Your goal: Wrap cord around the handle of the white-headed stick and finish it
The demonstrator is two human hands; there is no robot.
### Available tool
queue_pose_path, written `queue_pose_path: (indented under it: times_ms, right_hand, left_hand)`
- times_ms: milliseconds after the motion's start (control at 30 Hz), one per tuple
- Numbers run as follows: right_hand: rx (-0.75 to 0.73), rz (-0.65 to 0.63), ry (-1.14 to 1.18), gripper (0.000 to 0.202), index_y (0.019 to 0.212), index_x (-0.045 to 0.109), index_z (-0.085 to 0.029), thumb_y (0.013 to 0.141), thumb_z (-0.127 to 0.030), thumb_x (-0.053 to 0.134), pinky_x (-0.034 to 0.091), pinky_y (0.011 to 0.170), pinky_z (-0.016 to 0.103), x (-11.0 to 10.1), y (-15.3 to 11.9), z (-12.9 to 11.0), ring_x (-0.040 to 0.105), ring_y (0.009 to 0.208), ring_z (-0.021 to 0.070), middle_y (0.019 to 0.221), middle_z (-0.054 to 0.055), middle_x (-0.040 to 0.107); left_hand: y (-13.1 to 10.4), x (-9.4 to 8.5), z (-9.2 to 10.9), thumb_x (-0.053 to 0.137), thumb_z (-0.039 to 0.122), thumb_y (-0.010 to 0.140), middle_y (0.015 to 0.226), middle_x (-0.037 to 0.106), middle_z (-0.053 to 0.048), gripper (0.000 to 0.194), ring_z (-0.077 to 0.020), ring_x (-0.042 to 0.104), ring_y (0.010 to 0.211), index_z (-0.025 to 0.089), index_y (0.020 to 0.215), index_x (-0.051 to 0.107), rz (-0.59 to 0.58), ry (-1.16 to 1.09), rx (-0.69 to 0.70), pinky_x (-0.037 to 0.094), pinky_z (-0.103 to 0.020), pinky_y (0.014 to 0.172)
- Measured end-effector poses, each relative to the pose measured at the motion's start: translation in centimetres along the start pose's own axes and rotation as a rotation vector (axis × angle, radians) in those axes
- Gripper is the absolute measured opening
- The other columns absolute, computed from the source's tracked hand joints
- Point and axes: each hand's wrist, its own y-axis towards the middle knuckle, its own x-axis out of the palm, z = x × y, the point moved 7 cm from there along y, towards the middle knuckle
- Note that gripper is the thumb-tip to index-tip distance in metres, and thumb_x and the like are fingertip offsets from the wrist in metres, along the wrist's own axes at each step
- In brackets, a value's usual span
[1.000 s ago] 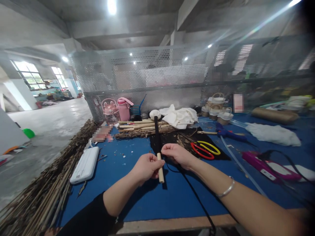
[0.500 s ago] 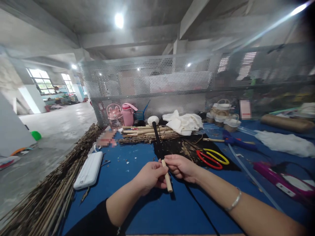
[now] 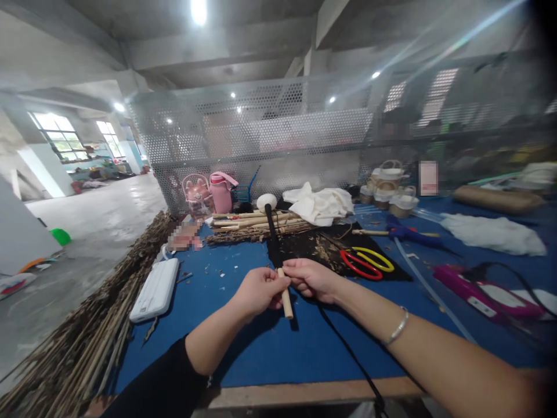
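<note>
- We count one left hand (image 3: 261, 289), one right hand (image 3: 314, 280).
- We hold one pale stick (image 3: 286, 305).
- We see two pink bottles (image 3: 222, 196).
- We find one pair of scissors (image 3: 368, 276).
- We have one white power bank (image 3: 155, 291).

A pink bottle (image 3: 221, 196) stands before a perforated screen (image 3: 174, 136), a white power bank (image 3: 155, 291) lying nearer.
</note>
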Motion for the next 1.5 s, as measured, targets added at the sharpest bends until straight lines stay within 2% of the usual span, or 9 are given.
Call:
queue_pose_path:
  times_ms: [200,300,500,733,867,1000,1133,1367,1500]
  right_hand:
    - [-0.038,-0.071,0.044,0.027,0.079,0.047,-0.018,0.073,-0.037,0.064,0.006,0.032,0.015,0.6,-0.4,-1.0,0.01,0.035,0.0016,0.043,-0.014,0.026]
    - [-0.052,-0.016,-0.014,0.028,0.071,0.043,-0.018,0.072,-0.035,0.064,0.008,0.031,0.014,0.5,-0.6,-1.2,0.012,0.034,0.0012,0.043,-0.013,0.028]
    - [-0.05,0.063,-0.165,0.027,0.065,0.04,-0.019,0.073,-0.034,0.061,0.01,0.029,0.016,0.4,-0.3,-0.6,0.018,0.03,0.0021,0.039,-0.012,0.032]
    - [-0.037,-0.085,0.01,0.029,0.076,0.047,-0.016,0.071,-0.037,0.067,0.007,0.032,0.015,0.9,-0.7,-1.0,0.012,0.036,0.0014,0.043,-0.014,0.027]
    - [-0.052,-0.003,-0.047,0.028,0.07,0.045,-0.017,0.07,-0.035,0.066,0.008,0.032,0.015,0.6,-1.1,-1.3,0.016,0.034,0.0012,0.042,-0.012,0.032]
    - [-0.034,0.097,-0.186,0.028,0.062,0.039,-0.019,0.072,-0.032,0.061,0.011,0.03,0.017,0.1,-0.9,-1.0,0.019,0.031,0.0019,0.039,-0.011,0.033]
    - [-0.04,0.078,-0.221,0.028,0.062,0.038,-0.019,0.074,-0.035,0.059,0.01,0.031,0.018,-0.2,-0.7,-0.9,0.019,0.031,0.0027,0.039,-0.012,0.031]
    - [-0.133,0.08,-0.419,0.021,0.065,0.054,-0.012,0.067,-0.029,0.067,0.015,0.038,0.018,-1.0,-1.5,-2.6,0.027,0.04,0.002,0.047,-0.008,0.041]
    - [-0.035,0.043,-0.291,0.02,0.073,0.056,-0.014,0.07,-0.033,0.063,0.009,0.035,0.018,-0.9,-1.8,-2.1,0.018,0.035,0.0022,0.042,-0.011,0.031]
  left_hand:
    - [-0.7,0.8,0.5,0.069,0.05,0.063,0.06,0.053,0.002,0.041,-0.0049,0.048,0.049,0.014,0.071,0.051,-0.05,-0.119,0.016,0.046,-0.019,0.051]
    - [-1.1,1.3,0.6,0.064,0.051,0.067,0.057,0.052,0.003,0.039,-0.0057,0.048,0.047,0.015,0.072,0.051,-0.085,-0.093,-0.008,0.044,-0.018,0.047]
    - [-0.7,0.6,-0.3,0.068,0.048,0.064,0.046,0.047,0.005,0.039,-0.0057,0.044,0.039,0.017,0.062,0.044,0.026,0.054,-0.059,0.038,-0.018,0.041]
    - [-0.9,1.2,0.3,0.073,0.049,0.06,0.061,0.051,0.003,0.042,-0.0042,0.047,0.05,0.014,0.074,0.054,-0.112,-0.165,-0.039,0.045,-0.018,0.052]
    - [-1.2,1.6,0.4,0.071,0.049,0.061,0.062,0.052,0.003,0.041,-0.0048,0.048,0.05,0.014,0.073,0.053,-0.173,-0.142,-0.061,0.045,-0.019,0.051]
    - [-0.9,0.9,-0.2,0.07,0.049,0.063,0.051,0.048,0.005,0.039,-0.0052,0.044,0.042,0.016,0.067,0.048,-0.078,0.01,-0.079,0.041,-0.018,0.043]
    - [-0.6,0.6,-0.2,0.072,0.046,0.061,0.046,0.046,0.007,0.039,-0.0048,0.043,0.039,0.016,0.067,0.047,-0.035,0.022,-0.058,0.041,-0.018,0.042]
    - [-0.7,0.4,-0.1,0.068,0.04,0.067,0.045,0.043,0.009,0.033,-0.0049,0.04,0.035,0.018,0.069,0.044,0.042,0.114,-0.023,0.033,-0.016,0.036]
    - [-0.8,0.3,0.0,0.067,0.035,0.07,0.043,0.041,0.01,0.029,-0.0056,0.038,0.033,0.02,0.068,0.042,0.069,0.165,0.016,0.03,-0.016,0.033]
